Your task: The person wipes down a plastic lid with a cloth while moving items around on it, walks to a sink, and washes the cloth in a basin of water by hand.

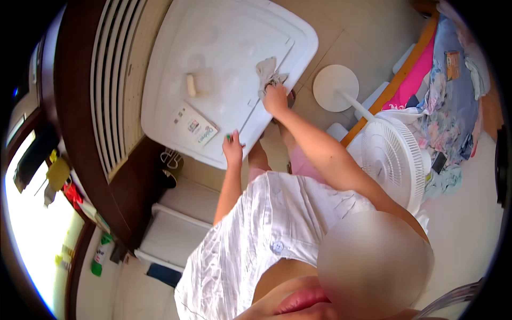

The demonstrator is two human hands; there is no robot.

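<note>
My right hand (276,100) is closed around a crumpled grey cloth (266,70), which lies against the right edge of a white plastic tabletop (229,48). Lower down, over the near edge, my left hand (233,150) has its fingers closed on a thin small thing with a green end (229,137); its kind is too small to tell. To the left of that hand lies a flat white packet with printing (196,126), reading something like "Children's". A short cream-coloured block (191,85) stands or lies beyond the packet.
A white pedestal fan (392,160) with a round base (336,88) is at the right. Behind it, clothes (448,101) are heaped along a wooden edge. Dark wooden furniture with a slatted panel (114,80) borders the tabletop's left side. Below stands a white-framed unit (176,234).
</note>
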